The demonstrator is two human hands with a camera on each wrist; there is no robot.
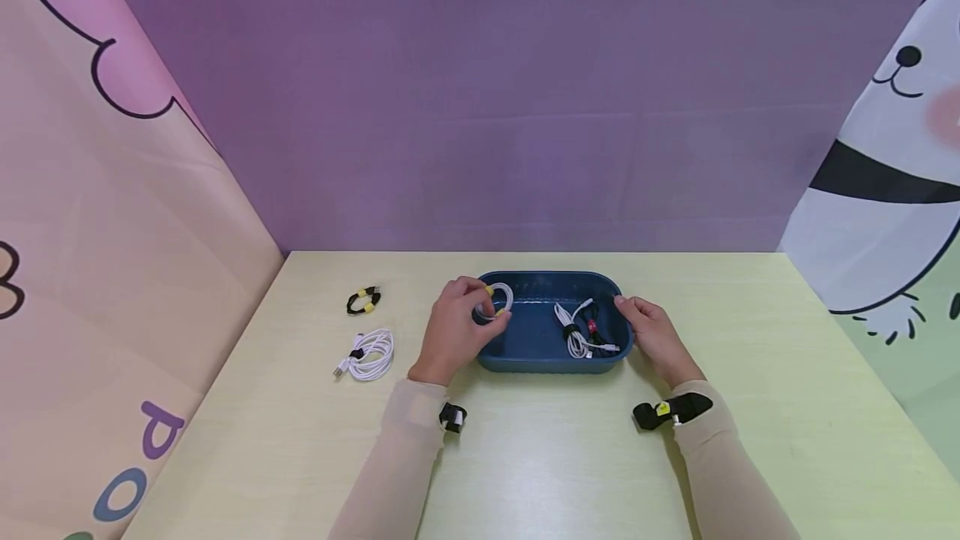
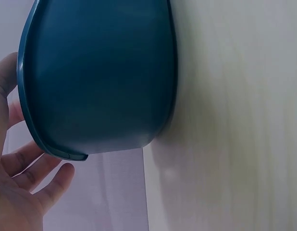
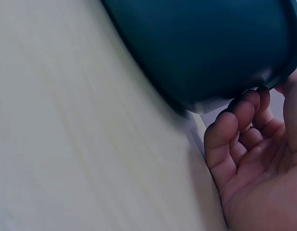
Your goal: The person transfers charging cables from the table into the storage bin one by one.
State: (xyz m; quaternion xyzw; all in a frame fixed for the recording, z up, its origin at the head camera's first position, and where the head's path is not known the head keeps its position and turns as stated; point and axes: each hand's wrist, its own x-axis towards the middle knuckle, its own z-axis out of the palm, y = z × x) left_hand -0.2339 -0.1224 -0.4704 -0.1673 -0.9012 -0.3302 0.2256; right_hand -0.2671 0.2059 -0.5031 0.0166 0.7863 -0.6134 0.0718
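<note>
White coil (image 1: 510, 298) with yellow ties, pinched narrow between thumb and fingers of the left grip (image 1: 459, 326), over the left end of the blue bin (image 1: 528, 340). Main relation in space: right at the fingertips, looping out to their right, with bare bin floor just beside. Too round to show a clear long axis; the bin's own, left to right. Hard to tell how high above the floor; hidden in the left wrist view. Far nearer to the left grip than to the right grip (image 1: 660, 342), set at the bin's opposite end, holding the right rim, thumb on top and fingers curled below. Inside the bin, toward the right: a white cable (image 1: 577, 344) and a black cable (image 1: 592, 325), touching. Farther left on the counter (image 1: 555, 457), well apart from the bin: a black coil (image 1: 369, 307) on the far side, a white bundle (image 1: 384, 346) nearer.
</note>
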